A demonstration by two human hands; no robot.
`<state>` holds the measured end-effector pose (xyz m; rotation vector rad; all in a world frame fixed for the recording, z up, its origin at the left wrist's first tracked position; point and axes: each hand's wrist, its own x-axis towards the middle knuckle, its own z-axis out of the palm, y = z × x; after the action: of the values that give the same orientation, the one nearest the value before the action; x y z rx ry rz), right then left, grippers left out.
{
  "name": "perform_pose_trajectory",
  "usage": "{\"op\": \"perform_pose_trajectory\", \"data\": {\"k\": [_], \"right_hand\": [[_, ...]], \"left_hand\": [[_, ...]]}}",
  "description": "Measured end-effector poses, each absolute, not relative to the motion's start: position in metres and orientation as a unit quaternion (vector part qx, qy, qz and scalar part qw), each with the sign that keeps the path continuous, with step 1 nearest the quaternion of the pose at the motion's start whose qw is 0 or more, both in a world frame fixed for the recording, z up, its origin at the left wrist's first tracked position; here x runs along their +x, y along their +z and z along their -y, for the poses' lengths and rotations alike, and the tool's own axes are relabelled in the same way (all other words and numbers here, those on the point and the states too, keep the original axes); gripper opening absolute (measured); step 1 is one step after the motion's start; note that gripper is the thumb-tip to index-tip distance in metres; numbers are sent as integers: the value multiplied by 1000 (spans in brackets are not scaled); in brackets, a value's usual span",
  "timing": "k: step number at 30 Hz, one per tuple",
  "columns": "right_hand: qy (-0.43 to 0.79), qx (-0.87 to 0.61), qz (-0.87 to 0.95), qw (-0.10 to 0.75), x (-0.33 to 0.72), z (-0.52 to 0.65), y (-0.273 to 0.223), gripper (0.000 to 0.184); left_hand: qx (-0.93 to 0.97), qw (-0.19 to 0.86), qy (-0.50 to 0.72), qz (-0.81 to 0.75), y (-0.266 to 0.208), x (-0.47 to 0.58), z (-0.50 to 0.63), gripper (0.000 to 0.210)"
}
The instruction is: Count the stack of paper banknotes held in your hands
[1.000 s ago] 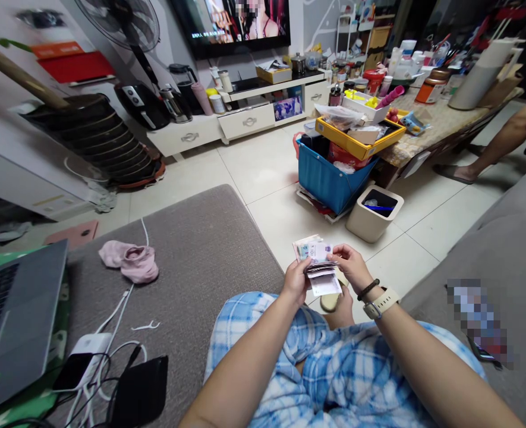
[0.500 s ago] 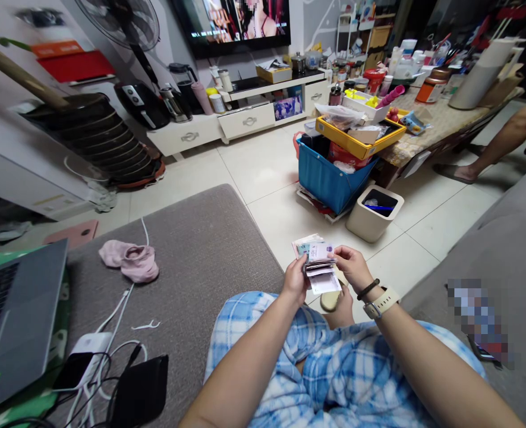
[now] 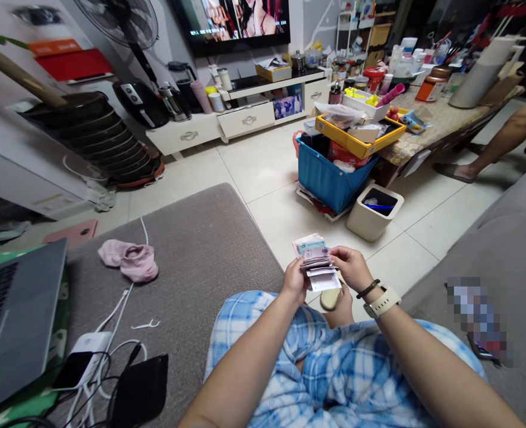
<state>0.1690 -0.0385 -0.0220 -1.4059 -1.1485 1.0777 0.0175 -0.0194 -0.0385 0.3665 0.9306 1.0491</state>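
A folded stack of banknotes (image 3: 318, 263) is held above my lap, over the gap between my knees. My left hand (image 3: 295, 278) is closed round its left side, thumb on top. At the right edge, the fingers of my right hand (image 3: 350, 266) pinch the notes. A bluish note (image 3: 311, 245) shows at the far end, with purple ones in front of it. One pale note (image 3: 325, 282) hangs out toward me. A watch with a light strap (image 3: 382, 302) and a dark bracelet are on my right wrist.
On the grey sofa to my left lie a pink cloth item (image 3: 131, 260), a laptop (image 3: 17, 321) and cables with a white adapter (image 3: 91, 345). A bin (image 3: 374, 217) and a blue basket (image 3: 329, 178) stand ahead. Another person's leg (image 3: 503, 139) shows at right.
The top purple note has folded down toward me, so more of the bluish note behind it shows. Both hands have kept almost the same place.
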Motion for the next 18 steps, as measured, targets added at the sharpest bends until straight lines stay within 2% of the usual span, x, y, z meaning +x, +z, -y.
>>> {"op": "perform_pose_trajectory", "data": {"k": [6,12,18], "right_hand": [[423,-586,511,466,166,41,-24,16],[444,-564,525,457,164,42,-24,15],[479,-541,495,482,163,42,-15,23]], "left_hand": [[177,741,495,-418,-41,18,19,22],[182,750,485,-412,-36,15,20,33],[183,741,495,-416,-34,16,21,32]]}}
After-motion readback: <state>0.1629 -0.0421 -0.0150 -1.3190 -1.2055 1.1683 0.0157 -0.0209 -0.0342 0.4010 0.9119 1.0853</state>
